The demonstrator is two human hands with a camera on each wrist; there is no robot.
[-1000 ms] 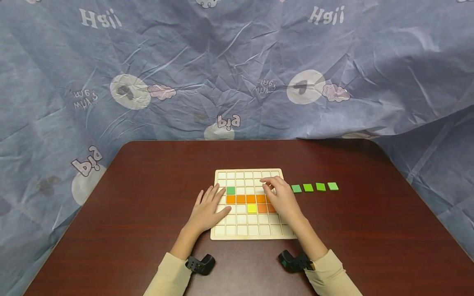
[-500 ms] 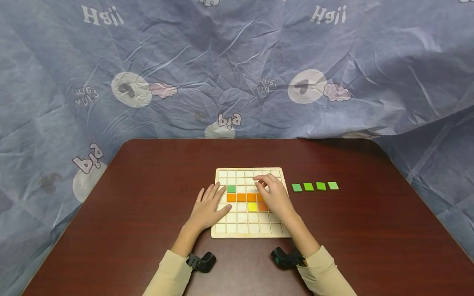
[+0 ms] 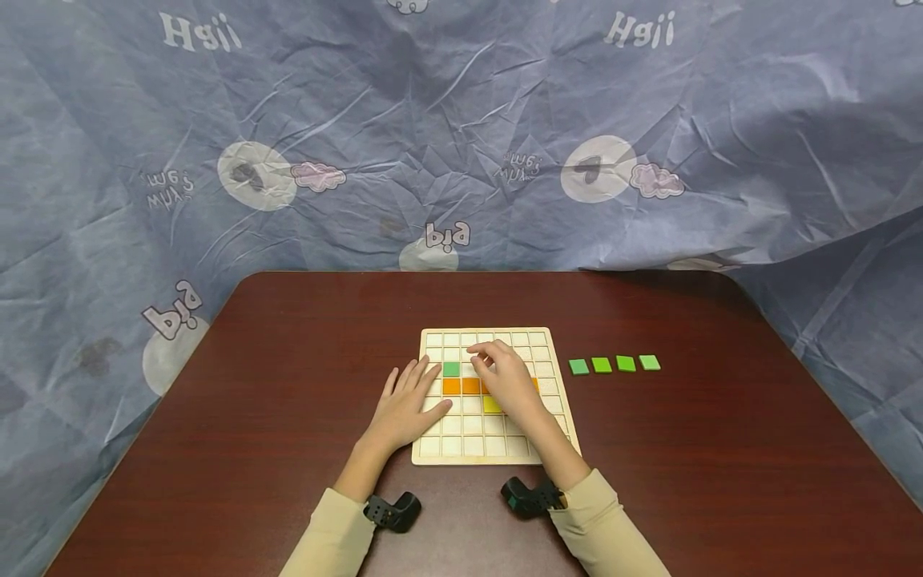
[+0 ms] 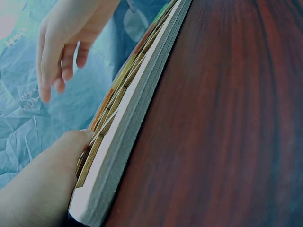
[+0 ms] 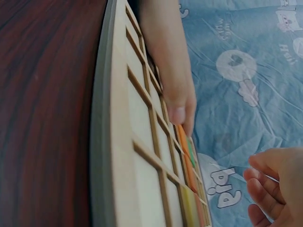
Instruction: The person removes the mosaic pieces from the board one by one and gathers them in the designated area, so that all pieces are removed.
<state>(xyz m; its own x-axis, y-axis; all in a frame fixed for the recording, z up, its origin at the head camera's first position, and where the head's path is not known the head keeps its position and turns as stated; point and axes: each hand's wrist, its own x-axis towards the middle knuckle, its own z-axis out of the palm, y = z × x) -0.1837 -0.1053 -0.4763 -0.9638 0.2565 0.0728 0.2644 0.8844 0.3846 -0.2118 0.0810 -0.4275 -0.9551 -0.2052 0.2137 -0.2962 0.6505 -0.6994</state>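
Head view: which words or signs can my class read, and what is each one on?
"Hgii", twice, along the top of the cloth backdrop.
"bia", twice, lower on that cloth; the letters look flipped, perhaps "pig".
Too faint to read surely: two small texts on the cloth, one at left, one near the middle.
No lettering can be made out on the board or the green tiles.

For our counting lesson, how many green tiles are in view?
5: one green tile on the board, near the left hand; four tiles in a row on the table, right of the board. The right hand may hide others.
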